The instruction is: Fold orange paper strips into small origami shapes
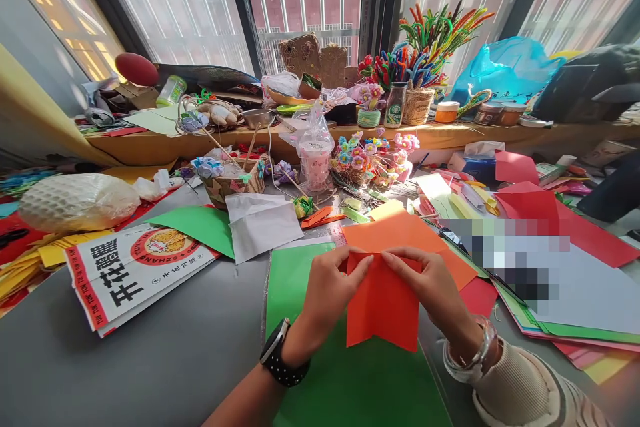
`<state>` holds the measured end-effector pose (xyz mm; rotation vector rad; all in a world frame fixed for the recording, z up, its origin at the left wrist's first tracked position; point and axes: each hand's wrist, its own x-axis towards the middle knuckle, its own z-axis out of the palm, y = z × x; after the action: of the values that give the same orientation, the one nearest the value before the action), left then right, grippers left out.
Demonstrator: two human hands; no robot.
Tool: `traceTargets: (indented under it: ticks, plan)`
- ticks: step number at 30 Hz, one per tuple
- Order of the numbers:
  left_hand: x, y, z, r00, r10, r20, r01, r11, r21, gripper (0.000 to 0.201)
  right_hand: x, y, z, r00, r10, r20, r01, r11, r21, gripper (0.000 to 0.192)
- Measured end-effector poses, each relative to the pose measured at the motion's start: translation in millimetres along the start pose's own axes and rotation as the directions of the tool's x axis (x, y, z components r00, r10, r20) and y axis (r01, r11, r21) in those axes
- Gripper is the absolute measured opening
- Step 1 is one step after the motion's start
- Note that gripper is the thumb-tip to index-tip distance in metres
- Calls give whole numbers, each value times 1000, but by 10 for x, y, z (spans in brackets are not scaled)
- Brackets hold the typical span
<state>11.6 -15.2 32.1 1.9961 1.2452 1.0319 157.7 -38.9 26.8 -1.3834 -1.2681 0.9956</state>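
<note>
Two hands are at work on one folded sheet of red-orange paper (383, 303), which lies over a large green paper sheet (350, 373) on the grey desk (165, 360), directly in front of me. My left hand (327, 290) and my right hand (430, 283) meet at the sheet's upper edge; on each, the fingers are pinched narrow on the paper at the top fold, fingertips nearly touching at the centre. The lower edge of the sheet shows a notch, with two points hanging down over the green.

My left wrist carries a black watch (280, 353); my right wrist carries a clear bangle (470, 353) above a cream ribbed sleeve (530, 390).

Just behind the held sheet lies a flat orange paper sheet (400, 230). To the left, well apart from my hands, rests a printed white packet with red border and black characters (130, 273), with a white folded paper (263, 223) and a green paper corner (200, 223) beyond it. To the right, red paper sheets (575, 220) overlap a stack of mixed colours. Further back stand a small basket of pastel paper flowers (370, 157) and a woven basket of coloured pipe-cleaner stems (425, 60) on the wooden window ledge (450, 135).
</note>
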Motion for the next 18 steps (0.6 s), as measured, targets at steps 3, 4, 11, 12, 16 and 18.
traceTargets:
  ticks: [3, 4, 11, 12, 16, 18]
  plan:
    - [13, -54, 19, 1000, -22, 13, 21, 997, 79, 22, 25, 57, 20, 998, 47, 37, -49, 998, 51, 25]
    - [12, -66, 26, 1000, -21, 7, 20, 993, 119, 21, 31, 73, 26, 997, 54, 46, -57, 996, 62, 25]
    - [-23, -72, 63, 999, 36, -39, -22, 947, 321, 18, 44, 127, 42, 996, 82, 42, -85, 994, 67, 25]
    - [-31, -75, 72, 997, 65, -50, -44, 940, 338, 17, 44, 130, 42, 996, 79, 43, -82, 994, 68, 25]
    - [-61, -109, 109, 965, 239, -107, -178, 899, 401, 14, 39, 135, 43, 997, 48, 65, -54, 994, 99, 26]
    - [-69, -127, 119, 938, 327, -113, -253, 871, 420, 14, 37, 133, 42, 996, 39, 78, -49, 991, 125, 27]
